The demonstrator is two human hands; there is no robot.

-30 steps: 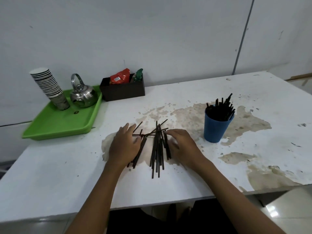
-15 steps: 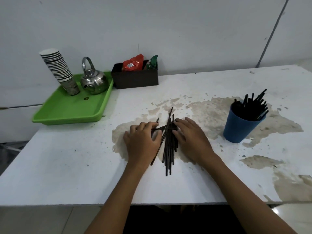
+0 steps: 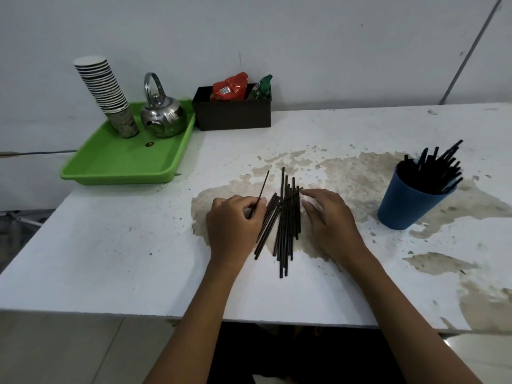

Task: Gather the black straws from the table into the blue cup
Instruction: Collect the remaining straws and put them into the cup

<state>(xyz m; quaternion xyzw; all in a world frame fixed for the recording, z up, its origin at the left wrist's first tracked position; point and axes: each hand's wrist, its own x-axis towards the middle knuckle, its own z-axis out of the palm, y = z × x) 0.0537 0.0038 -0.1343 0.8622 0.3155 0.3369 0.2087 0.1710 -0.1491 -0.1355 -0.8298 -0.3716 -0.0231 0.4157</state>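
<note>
The loose black straws lay bunched between both hands. The left hand pinched one thin straw; the right hand rested beside the bundle, fingers relaxed. Smooth and round, they could roll or fan apart (a loose scoop). Right of the bundle stood the plastic blue cup, already bristling with straws.

Bare table between loose straws and blue cup.

straws: were black
cup: was blue
tray: was bright green
table: was white, blotched brown
kettle: was shiny silver
box: was dark brown
</note>
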